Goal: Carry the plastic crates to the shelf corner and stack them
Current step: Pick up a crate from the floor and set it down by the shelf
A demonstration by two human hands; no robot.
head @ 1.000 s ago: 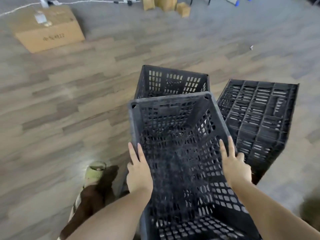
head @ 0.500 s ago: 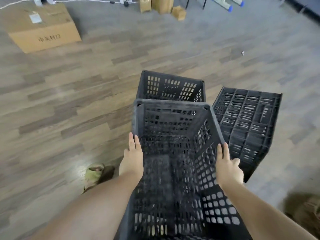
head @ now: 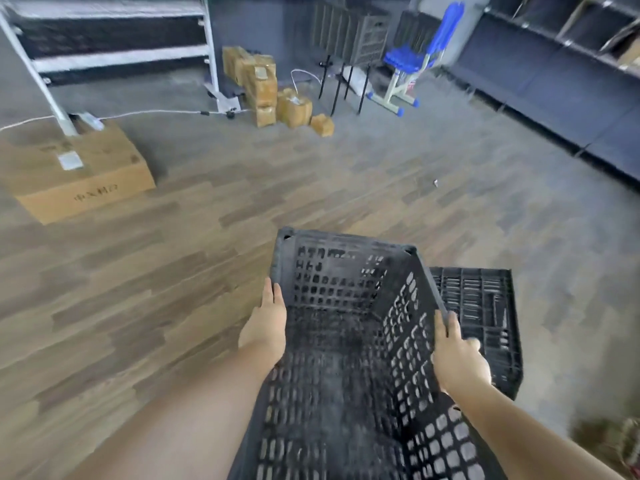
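I hold a black perforated plastic crate [head: 343, 327] in front of me, lifted off the floor and open side up. My left hand [head: 265, 327] grips its left rim and my right hand [head: 457, 355] grips its right rim. A second black crate [head: 485, 313] lies overturned on the floor just right of the held one, partly behind my right hand. Far ahead, more dark crates [head: 349, 32] stand stacked against the back wall. The third crate seen earlier is hidden behind the held crate.
A large cardboard box [head: 79, 168] sits on the wood floor at the left, under a white shelf frame [head: 114, 46]. Small cardboard boxes [head: 270, 91] pile up at the back centre. A blue chair [head: 419, 53] stands beyond. Dark shelving [head: 561, 74] runs along the right.
The crate has risen in my hands and my view has tilted up, bringing the back wall, chair and shelving into sight. The upright crate on the floor has dropped out of view.
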